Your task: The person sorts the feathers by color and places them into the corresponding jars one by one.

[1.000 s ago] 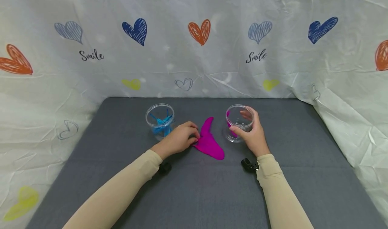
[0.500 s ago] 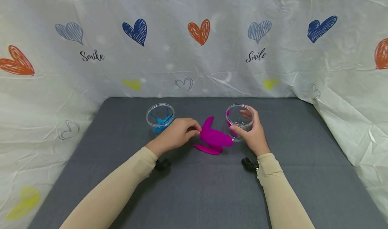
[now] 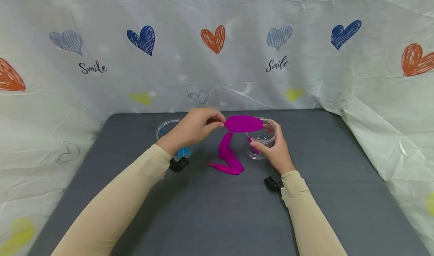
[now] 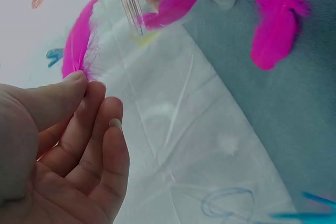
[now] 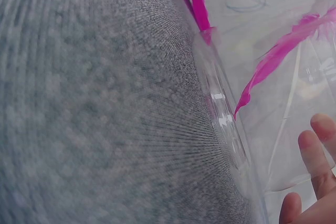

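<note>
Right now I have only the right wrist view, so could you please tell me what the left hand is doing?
Observer: The left hand pinches a pink feather by its narrow end, between thumb and fingers.
Operator: Thank you. Is there any other jar besides the clear jar that the right hand holds?
Observer: Yes, in the head view a second jar stands partly hidden behind the left hand, with something blue showing through it.
</note>
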A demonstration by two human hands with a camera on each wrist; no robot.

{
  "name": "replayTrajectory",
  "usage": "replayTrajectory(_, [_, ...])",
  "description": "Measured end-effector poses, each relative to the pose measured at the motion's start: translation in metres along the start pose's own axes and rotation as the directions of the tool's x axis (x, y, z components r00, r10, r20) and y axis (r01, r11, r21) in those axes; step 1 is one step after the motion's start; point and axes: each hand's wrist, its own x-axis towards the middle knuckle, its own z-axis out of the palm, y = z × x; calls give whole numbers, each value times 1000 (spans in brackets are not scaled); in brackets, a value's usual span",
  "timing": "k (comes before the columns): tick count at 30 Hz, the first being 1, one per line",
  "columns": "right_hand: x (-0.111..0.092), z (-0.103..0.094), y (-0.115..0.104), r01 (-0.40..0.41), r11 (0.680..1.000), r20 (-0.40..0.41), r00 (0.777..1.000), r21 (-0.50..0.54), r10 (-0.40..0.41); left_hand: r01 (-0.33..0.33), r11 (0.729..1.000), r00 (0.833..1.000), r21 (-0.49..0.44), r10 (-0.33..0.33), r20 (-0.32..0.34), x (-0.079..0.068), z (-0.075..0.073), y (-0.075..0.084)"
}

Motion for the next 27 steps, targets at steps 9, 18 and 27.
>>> replayTrajectory(9, [9, 3, 31, 1, 1000, -24, 1000, 18, -1, -58, 996, 998, 72, 57, 16, 35, 18, 19])
replayTrajectory(18, [8, 4, 25, -26, 999, -25, 999, 22, 26, -81, 976, 997, 200, 81, 6, 52, 34, 34])
replayTrajectory(27, [2, -1, -1, -38, 999, 13, 999, 32, 38, -105, 949, 994, 296, 88, 70, 68, 54, 48])
